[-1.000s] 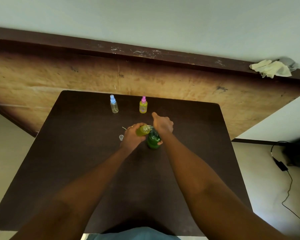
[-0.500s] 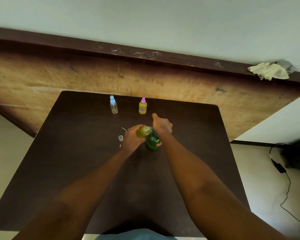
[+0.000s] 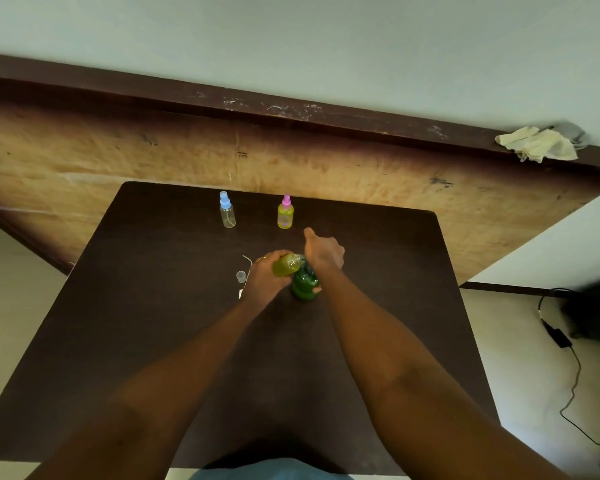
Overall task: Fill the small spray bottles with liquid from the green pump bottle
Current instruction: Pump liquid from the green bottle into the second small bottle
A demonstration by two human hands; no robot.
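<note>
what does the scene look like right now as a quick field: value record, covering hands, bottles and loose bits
left hand: left hand grips a small bottle of yellow-green liquid, tilted toward the pump
right hand: right hand curled over the top of the green pump bottle, thumb sticking out
filled: pink-capped bottle, yellow liquid, upright at the far edge
unfilled: blue-capped bottle, looks clear, upright to its left
loose parts: clear cap and thin tube beside the left hand
surface: dark table
background: cloth on the ledge
</note>
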